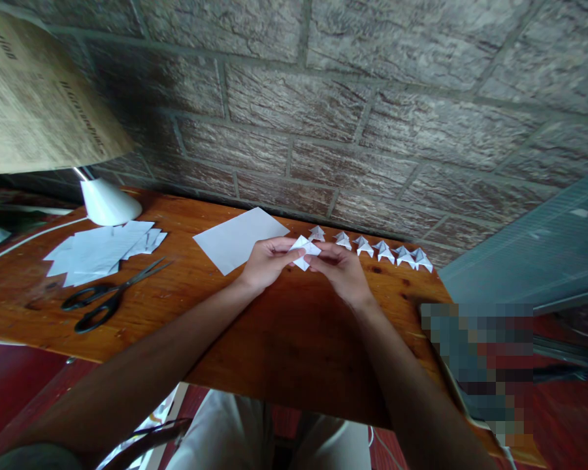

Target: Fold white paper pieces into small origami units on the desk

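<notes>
A small white folded paper piece is pinched between both hands just above the wooden table. My left hand grips its left side with closed fingers. My right hand grips its right side, fingers curled round it. Beyond my hands, a row of several finished white folded paper shapes stands along the table's back edge. A flat white sheet lies just left of my left hand.
Black scissors lie at the left front of the table. A heap of white paper pieces sits behind them, next to a white lamp base under its printed shade. A brick wall stands close behind.
</notes>
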`<state>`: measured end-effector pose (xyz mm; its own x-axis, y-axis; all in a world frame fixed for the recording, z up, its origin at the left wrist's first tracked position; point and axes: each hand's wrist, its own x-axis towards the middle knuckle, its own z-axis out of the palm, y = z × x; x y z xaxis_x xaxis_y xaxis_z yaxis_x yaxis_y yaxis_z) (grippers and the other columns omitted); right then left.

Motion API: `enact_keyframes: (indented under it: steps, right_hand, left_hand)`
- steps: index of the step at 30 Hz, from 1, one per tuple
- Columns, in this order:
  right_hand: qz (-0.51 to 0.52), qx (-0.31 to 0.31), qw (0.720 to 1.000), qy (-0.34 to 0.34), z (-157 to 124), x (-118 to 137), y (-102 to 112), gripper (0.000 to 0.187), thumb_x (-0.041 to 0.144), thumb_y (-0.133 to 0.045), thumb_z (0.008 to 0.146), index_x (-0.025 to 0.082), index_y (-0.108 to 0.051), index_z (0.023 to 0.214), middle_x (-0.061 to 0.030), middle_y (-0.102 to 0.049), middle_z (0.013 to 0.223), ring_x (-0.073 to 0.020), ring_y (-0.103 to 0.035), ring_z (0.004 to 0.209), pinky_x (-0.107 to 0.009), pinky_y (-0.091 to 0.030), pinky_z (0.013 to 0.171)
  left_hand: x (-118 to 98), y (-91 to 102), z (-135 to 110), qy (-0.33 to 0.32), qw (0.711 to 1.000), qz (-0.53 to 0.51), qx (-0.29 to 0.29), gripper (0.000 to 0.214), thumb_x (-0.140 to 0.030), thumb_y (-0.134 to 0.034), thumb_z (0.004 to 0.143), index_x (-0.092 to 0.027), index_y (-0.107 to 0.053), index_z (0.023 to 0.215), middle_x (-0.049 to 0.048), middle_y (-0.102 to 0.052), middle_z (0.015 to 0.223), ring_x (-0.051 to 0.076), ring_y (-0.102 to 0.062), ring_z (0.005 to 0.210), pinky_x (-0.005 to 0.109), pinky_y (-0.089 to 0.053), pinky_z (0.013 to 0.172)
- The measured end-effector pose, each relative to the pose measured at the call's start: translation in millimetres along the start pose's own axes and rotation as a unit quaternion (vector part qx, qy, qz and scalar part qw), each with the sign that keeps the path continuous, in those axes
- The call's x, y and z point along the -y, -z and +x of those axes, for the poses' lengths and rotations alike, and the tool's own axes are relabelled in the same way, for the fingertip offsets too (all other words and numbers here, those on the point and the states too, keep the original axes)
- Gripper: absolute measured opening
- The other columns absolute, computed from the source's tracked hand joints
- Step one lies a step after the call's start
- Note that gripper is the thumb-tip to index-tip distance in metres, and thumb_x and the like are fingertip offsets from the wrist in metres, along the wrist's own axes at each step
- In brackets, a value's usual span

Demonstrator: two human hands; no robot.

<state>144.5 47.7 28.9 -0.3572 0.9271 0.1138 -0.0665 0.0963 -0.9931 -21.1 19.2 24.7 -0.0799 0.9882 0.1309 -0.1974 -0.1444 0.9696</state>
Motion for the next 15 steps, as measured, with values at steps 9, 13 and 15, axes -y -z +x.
enact_keyframes:
  steps: [9, 13, 15]
  right_hand:
    - [0.018, 0.022, 0.999, -0.016, 0.3, 3.5, -0.6, 0.036, 0.04, -0.082, 0.063, 0.02, -0.074, 0.092, -0.0033, -0.075, 0.089, -0.0166, -0.067, 0.077, -0.033, -0.054, 0.076]
    - [0.022, 0.023, 0.999, -0.024, 0.0, 4.2, -0.2, 0.038, 0.04, -0.082, 0.061, 0.02, -0.074, 0.092, -0.0037, -0.075, 0.089, -0.0174, -0.068, 0.079, -0.034, -0.055, 0.078]
    - [0.029, 0.021, 0.999, -0.026, 0.2, 3.3, -0.1, 0.039, 0.04, -0.083, 0.061, 0.02, -0.074, 0.092, -0.0036, -0.075, 0.089, -0.0173, -0.068, 0.079, -0.034, -0.055, 0.078]
  left_hand:
    - [2.9, 5.8, 2.6, -0.026, 0.999, 0.029, 0.024, 0.033, -0.039, -0.079, 0.066, -0.016, -0.075, 0.088, 0.007, -0.075, 0.088, 0.018, -0.066, 0.076, 0.03, -0.05, 0.07]
    - [-0.7, 6.8, 3.1, -0.01, 0.998, 0.033, 0.048, 0.037, -0.039, -0.078, 0.066, -0.015, -0.075, 0.094, 0.0084, -0.075, 0.091, 0.019, -0.066, 0.075, 0.028, -0.049, 0.065]
    - [-1.4, 7.6, 3.5, -0.004, 0.998, 0.03, 0.057, 0.04, -0.04, -0.078, 0.066, -0.015, -0.075, 0.097, 0.0085, -0.075, 0.092, 0.019, -0.066, 0.076, 0.028, -0.048, 0.064]
